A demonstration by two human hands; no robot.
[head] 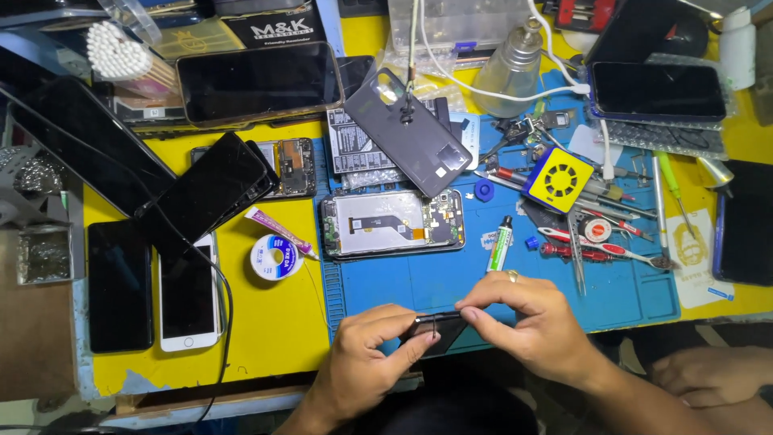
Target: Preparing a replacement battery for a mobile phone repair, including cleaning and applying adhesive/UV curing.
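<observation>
My left hand (pixel 366 354) and my right hand (pixel 527 318) both pinch a small dark phone part (pixel 437 330) at the near edge of the blue work mat (pixel 451 282). The left fingers grip its left end. Thumb and forefinger of the right hand, which wears a ring, hold its upper right edge. Farther back on the mat lies an opened phone (pixel 393 223) with its insides showing. A dark grey back cover (pixel 407 131) leans above it. A small glue tube (pixel 500 244) lies just beyond my right hand.
Several phones lie on the yellow table (pixel 274 322) at left, with a solder reel (pixel 274 258). Screwdrivers and tweezers (pixel 596 234) and a yellow-and-blue square fan (pixel 557 180) crowd the mat's right side. Another person's hand (pixel 708 374) rests at lower right.
</observation>
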